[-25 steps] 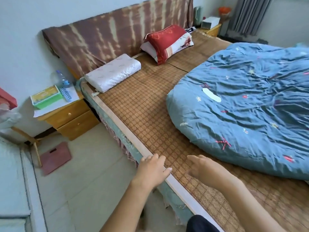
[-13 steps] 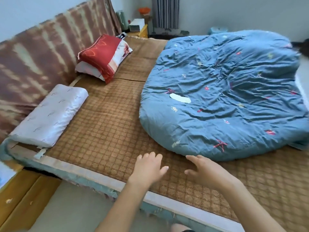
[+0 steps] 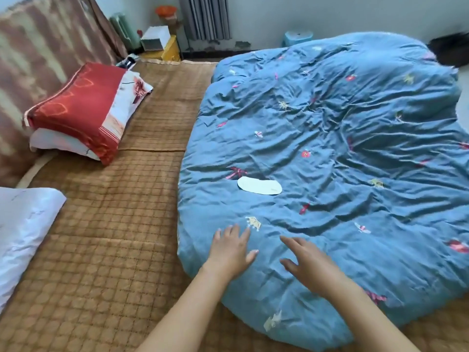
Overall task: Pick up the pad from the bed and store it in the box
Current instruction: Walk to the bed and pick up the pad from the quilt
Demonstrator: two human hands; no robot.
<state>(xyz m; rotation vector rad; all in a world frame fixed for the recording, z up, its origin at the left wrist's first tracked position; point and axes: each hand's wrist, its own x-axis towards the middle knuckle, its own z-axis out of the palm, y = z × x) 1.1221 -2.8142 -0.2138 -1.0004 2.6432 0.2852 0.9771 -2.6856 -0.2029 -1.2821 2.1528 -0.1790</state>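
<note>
A flat white oval pad lies on the blue quilt, near its left side. Both my hands hover over the quilt's near edge, a little short of the pad. My left hand is open, fingers spread, palm down. My right hand is open too, fingers pointing toward the pad, holding nothing. A white box stands on a yellow nightstand at the far corner beyond the bed.
The woven brown bed mat is bare left of the quilt. A red pillow lies against the headboard, and a white pillow sits at the left edge. A blue stool stands by the far wall.
My view has moved closer over the bed and toward the quilt. Both hands have advanced from the mat's edge onto the quilt, nearer the pad.
</note>
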